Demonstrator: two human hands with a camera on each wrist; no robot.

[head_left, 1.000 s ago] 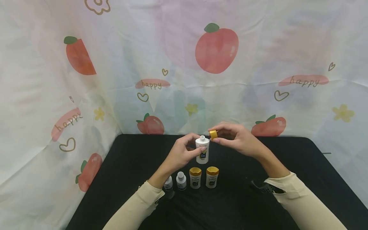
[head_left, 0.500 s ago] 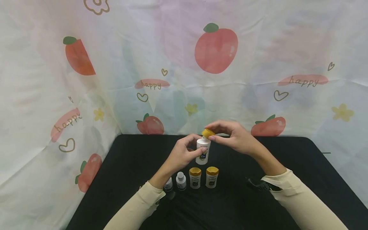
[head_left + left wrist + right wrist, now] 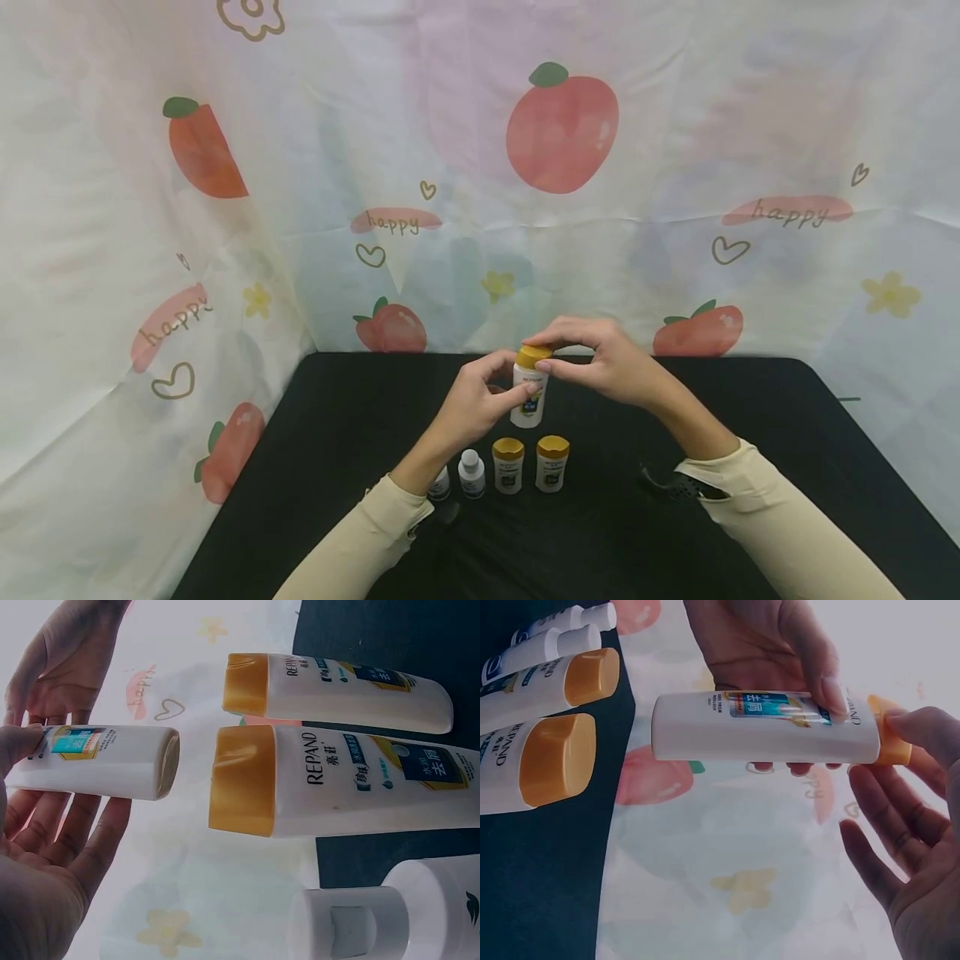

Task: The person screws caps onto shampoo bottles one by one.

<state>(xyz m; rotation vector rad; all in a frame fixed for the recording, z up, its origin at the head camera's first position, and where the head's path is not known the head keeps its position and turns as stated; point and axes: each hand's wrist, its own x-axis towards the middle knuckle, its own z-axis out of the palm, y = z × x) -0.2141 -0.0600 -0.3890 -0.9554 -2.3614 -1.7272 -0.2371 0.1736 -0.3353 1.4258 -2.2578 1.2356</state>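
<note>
A white shampoo bottle [image 3: 528,400] with a colourful label is held upright above the black table. My left hand [image 3: 480,400] grips its body, thumb across the front and fingers behind. On the bottle's neck sits a golden cap [image 3: 533,356], pinched between the thumb and fingers of my right hand [image 3: 607,362]. The right wrist view shows the cap [image 3: 891,731] against the bottle's shoulder; whether it is screwed tight I cannot tell. Two similar bottles with golden caps, one left [image 3: 508,467] and one right [image 3: 552,464], stand nearer to me.
A white-capped bottle [image 3: 472,475] stands left of the golden-capped pair. Another white bottle [image 3: 439,484] is partly hidden behind my left forearm. Everything stands on a black-covered table [image 3: 360,400]. A fruit-printed cloth [image 3: 465,275] hangs behind it.
My right hand has brought the golden cap leftward from beside the bottle onto its neck, first tilted, now level. The bare white neck is now covered. My left hand has hardly moved.
</note>
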